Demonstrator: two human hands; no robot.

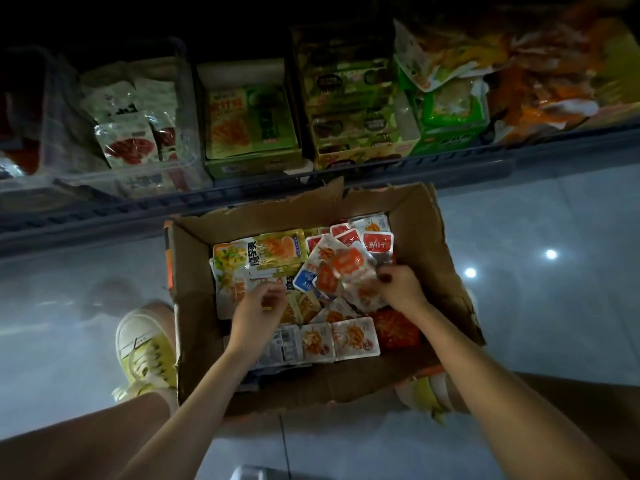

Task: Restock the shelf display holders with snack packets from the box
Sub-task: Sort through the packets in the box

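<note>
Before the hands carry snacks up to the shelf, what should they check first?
1. Right hand grips the orange packets: ok.
2. Left hand holds a packet: cannot tell, it is blurred.
3. Box open, more packets inside: ok.
4. Green holder on the shelf has room: cannot tell, too dark.
5. Torn flap out of the way: not ok, it stands up toward the shelf and might snag.
</note>
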